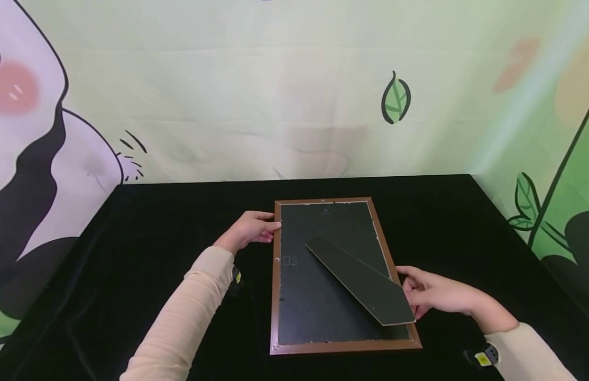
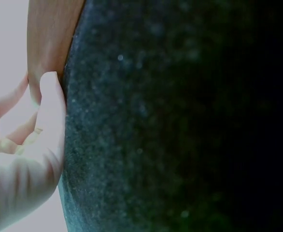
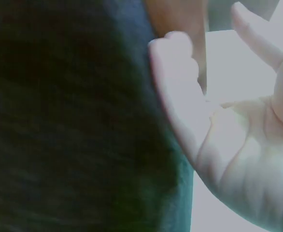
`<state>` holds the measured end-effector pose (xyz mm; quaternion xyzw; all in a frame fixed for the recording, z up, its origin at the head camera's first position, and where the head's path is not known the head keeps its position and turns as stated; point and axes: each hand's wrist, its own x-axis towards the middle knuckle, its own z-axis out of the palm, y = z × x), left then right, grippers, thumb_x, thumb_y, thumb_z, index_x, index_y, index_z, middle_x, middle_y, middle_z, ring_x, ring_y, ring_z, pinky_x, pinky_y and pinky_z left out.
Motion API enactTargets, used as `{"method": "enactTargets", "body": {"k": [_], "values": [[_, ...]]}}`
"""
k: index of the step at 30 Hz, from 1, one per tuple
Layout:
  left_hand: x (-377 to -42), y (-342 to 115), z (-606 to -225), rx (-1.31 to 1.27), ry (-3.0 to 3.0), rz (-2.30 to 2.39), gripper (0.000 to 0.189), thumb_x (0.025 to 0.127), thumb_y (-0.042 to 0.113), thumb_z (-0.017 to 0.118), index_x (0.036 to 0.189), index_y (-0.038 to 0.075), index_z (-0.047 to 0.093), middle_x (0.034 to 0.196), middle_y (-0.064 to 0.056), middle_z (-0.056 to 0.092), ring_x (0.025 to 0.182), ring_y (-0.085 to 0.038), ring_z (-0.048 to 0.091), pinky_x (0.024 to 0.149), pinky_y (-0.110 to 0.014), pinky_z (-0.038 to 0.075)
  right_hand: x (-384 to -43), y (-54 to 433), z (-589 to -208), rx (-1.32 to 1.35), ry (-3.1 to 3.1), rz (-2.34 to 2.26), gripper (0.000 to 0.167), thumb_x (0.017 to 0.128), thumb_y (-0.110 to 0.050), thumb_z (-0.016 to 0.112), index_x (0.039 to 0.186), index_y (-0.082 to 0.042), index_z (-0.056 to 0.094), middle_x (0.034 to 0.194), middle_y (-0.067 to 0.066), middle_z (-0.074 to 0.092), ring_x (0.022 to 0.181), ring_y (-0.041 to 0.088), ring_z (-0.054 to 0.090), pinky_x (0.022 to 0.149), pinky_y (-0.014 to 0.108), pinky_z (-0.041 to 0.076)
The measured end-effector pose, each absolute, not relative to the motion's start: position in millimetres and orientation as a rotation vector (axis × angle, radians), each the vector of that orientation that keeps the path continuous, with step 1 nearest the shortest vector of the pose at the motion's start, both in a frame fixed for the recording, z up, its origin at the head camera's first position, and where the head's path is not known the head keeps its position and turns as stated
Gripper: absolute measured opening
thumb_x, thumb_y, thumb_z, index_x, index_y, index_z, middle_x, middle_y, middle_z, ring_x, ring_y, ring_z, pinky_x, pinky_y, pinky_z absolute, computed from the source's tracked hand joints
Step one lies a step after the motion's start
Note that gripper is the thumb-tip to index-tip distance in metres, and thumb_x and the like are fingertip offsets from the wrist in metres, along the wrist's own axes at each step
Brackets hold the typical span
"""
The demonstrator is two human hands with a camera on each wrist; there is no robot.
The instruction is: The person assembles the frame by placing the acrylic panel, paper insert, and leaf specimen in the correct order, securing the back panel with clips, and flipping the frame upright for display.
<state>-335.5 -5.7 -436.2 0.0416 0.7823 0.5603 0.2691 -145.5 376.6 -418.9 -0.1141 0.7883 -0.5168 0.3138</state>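
A brown-edged picture frame [image 1: 344,347] shows its dark back to me in the head view, above the black cloth. Its flat easel leg [image 1: 361,280] slants down to the right and overlaps the lower right side of the rim. My left hand [image 1: 247,230] pinches the upper left edge with the thumb on the rim. In the left wrist view, that thumb [image 2: 52,106] lies against the brown wood. My right hand [image 1: 439,291] holds the lower right edge beside the leg's wide end, its fingers bent and partly hidden. Several right fingers [image 3: 175,77] meet the rim in the right wrist view.
Black cloth [image 1: 147,254] covers the table, its far edge [image 1: 294,180] just beyond the frame. Behind stands a pale printed backdrop [image 1: 218,90] with leaf and cartoon shapes. Small devices are strapped at both wrists; the right device [image 1: 485,357] shows a yellow patch.
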Motion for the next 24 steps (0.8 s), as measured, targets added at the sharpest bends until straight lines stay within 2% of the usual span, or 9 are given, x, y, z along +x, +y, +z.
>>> {"method": "enactTargets", "body": {"k": [4,8,13,16,24], "values": [[-337.4,-7.5,-437.6,0.106,2.121,1.507,0.06,0.092,0.018,0.066,0.142,-0.003,0.041,0.099,-0.013,0.067,0.076,-0.016,0.063,0.079,-0.03,0.056,-168.0,376.2,-404.6,-0.262,2.163,-1.314,0.075,0.098,-0.025,0.056,0.147,0.012,0.012,0.096,0.014,0.057,0.085,0.026,0.061,0.077,0.037,0.056],[-336.5,-8.2,-436.1,0.1,2.133,1.511,0.059,0.092,0.017,0.066,0.142,-0.003,0.042,0.098,-0.012,0.066,0.075,-0.016,0.063,0.078,-0.03,0.057,-201.0,378.7,-395.7,-0.21,2.257,-1.313,0.071,0.1,-0.03,0.053,0.147,0.01,0.018,0.108,0.02,0.056,0.089,0.025,0.062,0.08,0.036,0.056],[-335.5,-6.5,-436.9,0.094,2.135,1.522,0.058,0.092,0.016,0.066,0.141,-0.003,0.043,0.089,-0.009,0.067,0.071,-0.013,0.062,0.075,-0.029,0.057,-239.0,380.1,-396.9,-0.099,2.298,-1.357,0.063,0.103,-0.028,0.046,0.146,0.011,0.022,0.125,0.03,0.048,0.09,0.02,0.062,0.082,0.032,0.056],[-335.2,-4.8,-437.4,0.089,2.133,1.524,0.057,0.091,0.017,0.067,0.14,-0.003,0.045,0.086,-0.008,0.067,0.069,-0.012,0.062,0.075,-0.03,0.057,-253.9,377.4,-402.8,-0.046,2.307,-1.368,0.06,0.104,-0.027,0.043,0.146,0.011,0.023,0.13,0.032,0.046,0.09,0.018,0.061,0.084,0.032,0.055],[-335.1,-4.9,-437.4,0.072,2.157,1.503,0.058,0.091,0.018,0.068,0.14,-0.003,0.045,0.09,-0.011,0.067,0.071,-0.014,0.062,0.077,-0.032,0.057,-274.4,368.3,-415.6,0.018,2.347,-1.36,0.059,0.102,-0.022,0.049,0.148,0.007,0.026,0.123,0.026,0.055,0.086,0.016,0.062,0.083,0.032,0.056]]}}
